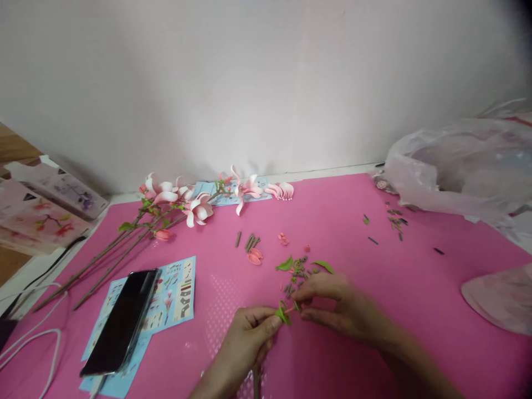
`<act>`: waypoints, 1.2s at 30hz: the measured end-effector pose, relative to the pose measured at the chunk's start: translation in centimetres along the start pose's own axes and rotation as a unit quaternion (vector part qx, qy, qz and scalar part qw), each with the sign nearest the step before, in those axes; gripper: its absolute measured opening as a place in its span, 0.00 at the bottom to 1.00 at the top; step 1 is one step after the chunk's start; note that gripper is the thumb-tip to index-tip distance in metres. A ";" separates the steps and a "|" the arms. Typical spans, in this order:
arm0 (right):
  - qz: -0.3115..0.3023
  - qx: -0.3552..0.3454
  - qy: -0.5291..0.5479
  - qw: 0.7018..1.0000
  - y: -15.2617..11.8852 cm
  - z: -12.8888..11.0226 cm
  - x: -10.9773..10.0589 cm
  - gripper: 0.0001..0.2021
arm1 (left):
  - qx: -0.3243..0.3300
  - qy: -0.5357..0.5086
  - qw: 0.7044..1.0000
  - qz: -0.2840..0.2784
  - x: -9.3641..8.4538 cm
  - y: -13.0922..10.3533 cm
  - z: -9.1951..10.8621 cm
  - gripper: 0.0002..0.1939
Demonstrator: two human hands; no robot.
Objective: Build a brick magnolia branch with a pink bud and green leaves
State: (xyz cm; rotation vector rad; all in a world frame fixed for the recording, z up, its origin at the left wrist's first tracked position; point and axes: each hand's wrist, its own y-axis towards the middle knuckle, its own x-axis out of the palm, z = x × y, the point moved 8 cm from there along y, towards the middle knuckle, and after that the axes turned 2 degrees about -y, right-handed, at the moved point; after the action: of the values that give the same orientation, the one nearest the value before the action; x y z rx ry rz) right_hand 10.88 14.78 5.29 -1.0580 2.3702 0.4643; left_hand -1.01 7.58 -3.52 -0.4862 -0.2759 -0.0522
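Note:
My left hand (251, 335) is closed in a pinch on a bright green leafy plastic piece (283, 313) with a thin pink part at its middle. Close against it, my right hand (332, 305) pinches a small olive-green part (296, 306), too small to name. Below the left hand a brown stem (256, 382) shows; its upper end is hidden by the fingers. Just beyond the hands lies a pile of small green and brown pieces (299, 266), with a loose green leaf (324, 266) beside it. Coral petals (255, 256) and short brown sticks (251, 242) lie farther left.
Pink-white magnolia stems (199, 209) lie at the back left. A phone (120, 321) rests on blue instruction sheets (187, 288). Boxes (41, 210) stand at far left. At right are a plastic bag (457, 160), scattered small parts (397, 219) and a pale pink object (499, 299).

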 end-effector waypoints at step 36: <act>-0.010 -0.011 0.007 1.000 -0.1 -0.2 1.6 0.09 | 0.012 0.015 1.000 -0.005 0.6 -0.4 0.8 0.21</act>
State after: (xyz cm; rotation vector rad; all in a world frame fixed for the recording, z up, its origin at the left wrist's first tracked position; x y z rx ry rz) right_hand 9.99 13.64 4.50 -1.0967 2.3697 0.4792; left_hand -0.64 7.65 -2.49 -0.4589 -0.2495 -0.0662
